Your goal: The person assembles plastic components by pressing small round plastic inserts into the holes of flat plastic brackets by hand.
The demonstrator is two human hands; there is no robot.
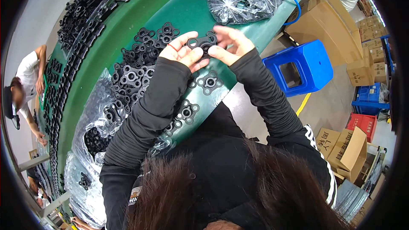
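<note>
Both my hands hold a black plastic part with ringed holes (pixel 194 43) above the green table (pixel 187 15). My left hand (pixel 182 52) pinches its left end between thumb and fingers. On its other end, the thumb of my right hand (pixel 232 44) presses from the near side, its fingers partly smeared by motion. A heap of like black parts (pixel 134 74) lies to the left of my hands. Nearer to me, one loose part (pixel 209 82) and another (pixel 187 111) rest on the table under my forearms.
A clear bag of black parts (pixel 240 0) stands at the table's far end. Plastic sheeting (pixel 87 145) covers the left side. Beyond runs a green belt (pixel 81 72) lined with parts, where a person (pixel 27 79) works. A blue stool (pixel 304 68) and cartons (pixel 328 25) stand right.
</note>
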